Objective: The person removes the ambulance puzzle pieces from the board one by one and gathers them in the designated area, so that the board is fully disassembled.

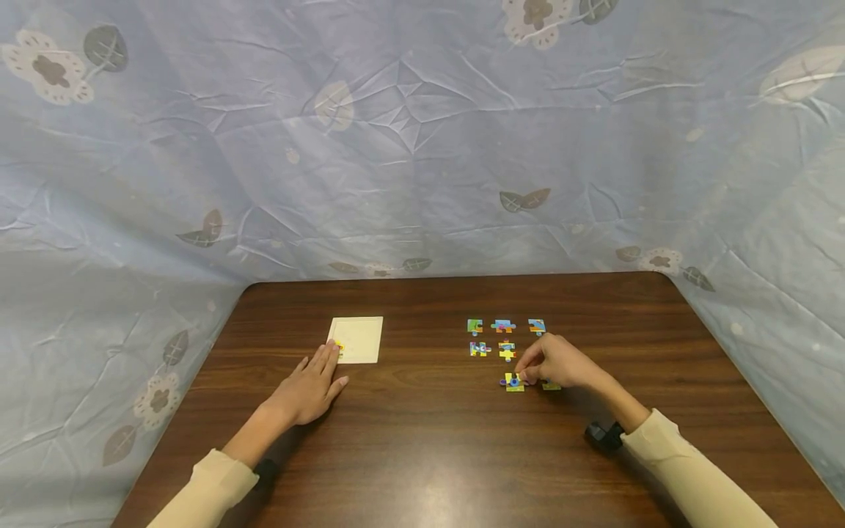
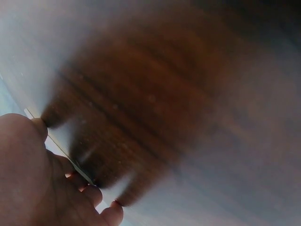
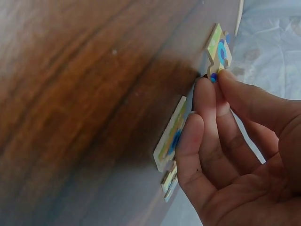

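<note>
My left hand (image 1: 308, 389) lies with fairly straight fingers on the left edge of a cream square puzzle board (image 1: 359, 341). Beside those fingertips a small yellow puzzle piece (image 1: 339, 347) shows on the board, partly covered. In the left wrist view the fingers (image 2: 91, 194) touch the board's thin edge. Thumb and fingers of my right hand (image 1: 557, 361) pinch the tab of a yellow-green puzzle piece with a blue circle (image 3: 219, 52), low over the table. A second yellow-green piece (image 3: 170, 136) lies under that hand, mostly hidden in the head view.
Several more pieces lie in loose rows past my right hand, among them a green one (image 1: 474, 326), a blue-pink one (image 1: 503, 325) and a yellow one (image 1: 507, 350). The brown wooden table (image 1: 422, 433) ends at a patterned cloth (image 1: 422, 183).
</note>
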A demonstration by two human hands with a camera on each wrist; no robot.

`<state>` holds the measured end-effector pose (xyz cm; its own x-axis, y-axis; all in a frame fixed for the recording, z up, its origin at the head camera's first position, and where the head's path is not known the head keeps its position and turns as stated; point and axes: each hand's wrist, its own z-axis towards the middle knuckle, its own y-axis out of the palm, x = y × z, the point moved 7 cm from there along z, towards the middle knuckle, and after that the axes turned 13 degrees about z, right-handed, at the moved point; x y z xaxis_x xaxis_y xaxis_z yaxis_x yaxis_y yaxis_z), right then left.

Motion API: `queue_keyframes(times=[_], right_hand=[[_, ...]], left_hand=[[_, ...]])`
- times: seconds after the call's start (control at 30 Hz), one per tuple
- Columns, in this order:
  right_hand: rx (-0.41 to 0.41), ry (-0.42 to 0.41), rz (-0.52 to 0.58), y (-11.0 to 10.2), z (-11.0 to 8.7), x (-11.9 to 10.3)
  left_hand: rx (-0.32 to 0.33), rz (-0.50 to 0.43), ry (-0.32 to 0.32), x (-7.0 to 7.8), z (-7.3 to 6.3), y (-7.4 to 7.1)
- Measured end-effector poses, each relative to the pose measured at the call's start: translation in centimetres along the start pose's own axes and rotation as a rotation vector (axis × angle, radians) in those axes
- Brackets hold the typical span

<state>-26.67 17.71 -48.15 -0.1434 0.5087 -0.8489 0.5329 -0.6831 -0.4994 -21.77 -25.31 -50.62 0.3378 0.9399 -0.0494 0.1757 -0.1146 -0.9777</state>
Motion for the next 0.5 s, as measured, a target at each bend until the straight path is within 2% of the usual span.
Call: queue_keyframes(times=[0.13,0.5], right_hand=[[0.019,-0.018,-0.046,0.09,0.16,-0.53],[0.048,0.001,-0.130,0.79,0.68,-0.76]], left_hand=[[0.002,0.007,0.000,-0.02,0.09,0.13],[0.002,0.013,-0.003,-0.13,0.05,0.25]])
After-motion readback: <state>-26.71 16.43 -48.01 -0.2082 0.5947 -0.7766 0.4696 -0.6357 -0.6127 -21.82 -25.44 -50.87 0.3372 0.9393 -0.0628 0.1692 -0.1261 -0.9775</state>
